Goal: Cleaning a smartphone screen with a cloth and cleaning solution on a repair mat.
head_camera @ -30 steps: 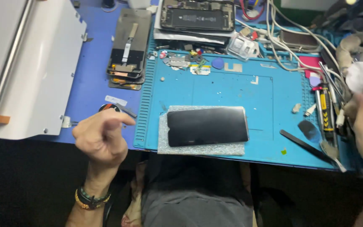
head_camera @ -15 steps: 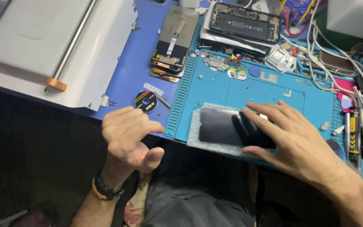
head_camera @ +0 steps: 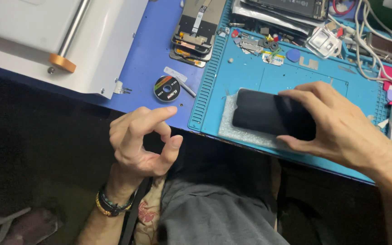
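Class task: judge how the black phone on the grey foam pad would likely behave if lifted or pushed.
The black phone looks flat and rigid, so probably stiff. Its glossy face suggests slippery and fragile. The grey foam pad likely resists sliding; the right hand already grips its end.

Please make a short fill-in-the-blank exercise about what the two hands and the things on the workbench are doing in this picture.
1. The right hand grips the flat black phone screen that lies on a grey ____ pad.
2. The left hand hovers off the bench and holds ____.
3. The small round black tape reel lies on the ____ side of the ribbed light-blue repair mat.

Missing words: foam; nothing; left
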